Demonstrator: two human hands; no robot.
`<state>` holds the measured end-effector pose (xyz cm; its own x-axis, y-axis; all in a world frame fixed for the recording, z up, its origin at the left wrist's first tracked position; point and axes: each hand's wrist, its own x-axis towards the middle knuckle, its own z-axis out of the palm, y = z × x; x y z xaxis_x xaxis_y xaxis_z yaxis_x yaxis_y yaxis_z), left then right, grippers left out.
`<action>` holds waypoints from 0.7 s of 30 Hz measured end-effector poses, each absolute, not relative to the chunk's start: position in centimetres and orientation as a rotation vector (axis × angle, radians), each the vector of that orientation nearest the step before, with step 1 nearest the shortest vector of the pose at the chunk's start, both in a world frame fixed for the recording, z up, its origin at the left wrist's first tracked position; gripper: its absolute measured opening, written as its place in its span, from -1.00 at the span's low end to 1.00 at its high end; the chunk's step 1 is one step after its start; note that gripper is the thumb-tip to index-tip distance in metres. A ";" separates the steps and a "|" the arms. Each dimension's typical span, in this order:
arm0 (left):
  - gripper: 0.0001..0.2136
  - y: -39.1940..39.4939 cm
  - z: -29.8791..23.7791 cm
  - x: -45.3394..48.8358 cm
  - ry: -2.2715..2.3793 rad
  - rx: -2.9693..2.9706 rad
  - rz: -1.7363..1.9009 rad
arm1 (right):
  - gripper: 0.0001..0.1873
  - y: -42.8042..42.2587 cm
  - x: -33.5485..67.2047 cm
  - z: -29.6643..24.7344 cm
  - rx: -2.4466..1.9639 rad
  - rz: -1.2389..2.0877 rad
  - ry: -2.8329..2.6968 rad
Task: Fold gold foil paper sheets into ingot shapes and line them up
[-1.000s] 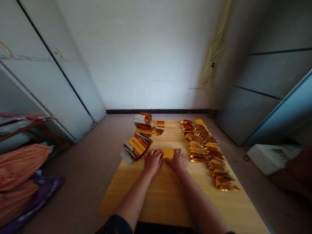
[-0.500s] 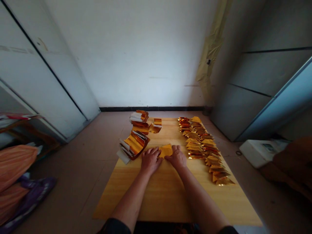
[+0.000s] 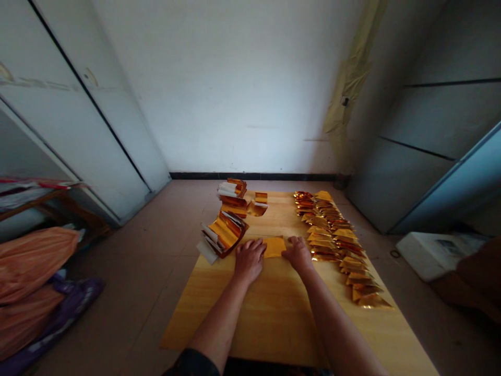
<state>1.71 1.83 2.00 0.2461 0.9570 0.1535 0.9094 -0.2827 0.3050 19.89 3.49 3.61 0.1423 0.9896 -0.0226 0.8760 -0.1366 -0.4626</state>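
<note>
A gold foil sheet (image 3: pixel 274 246) lies flat on the wooden board (image 3: pixel 274 313) between my hands. My left hand (image 3: pixel 248 258) presses its fingers down on the sheet's left edge. My right hand (image 3: pixel 299 254) rests fingers-down at the sheet's right edge. Both hands lie flat on the board with fingers stretched forward. Just left of my left hand sits a curled stack of gold and white foil paper (image 3: pixel 222 235).
A long row of folded gold pieces (image 3: pixel 340 240) runs along the board's right side. More foil stacks (image 3: pixel 234 197) and a loose folded piece (image 3: pixel 258 205) sit at the far end. Orange and purple bags (image 3: pixel 35 284) lie left; a white box (image 3: pixel 434 250) right.
My right hand has slid rightward along the sheet, so my hands are further apart and more of the gold sheet shows flat between them.
</note>
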 end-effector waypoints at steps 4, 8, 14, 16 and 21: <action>-0.58 1.8 1.9 1.6 1.772 2.350 0.446 | -0.66 3.6 20.7 3.1 -1.988 0.446 -1.846; -0.55 1.9 1.8 1.6 1.768 2.364 0.473 | -0.65 3.7 21.0 2.9 -1.971 0.422 -1.885; -0.64 1.8 1.8 1.5 1.755 2.355 0.506 | -0.51 2.7 20.7 3.3 -1.923 0.367 -2.045; -0.65 1.7 1.9 1.5 1.741 2.347 0.526 | -0.59 2.2 20.7 3.5 -1.889 0.356 -2.143; -0.66 1.8 1.8 1.3 1.744 2.309 0.556 | -0.65 2.0 21.1 3.7 -1.759 0.373 -2.295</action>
<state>1.35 1.79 1.80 0.2355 0.9554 0.1781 0.8821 -0.2871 0.3734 21.05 2.01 3.73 -0.2560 0.9664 0.0236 0.9091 0.2490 -0.3341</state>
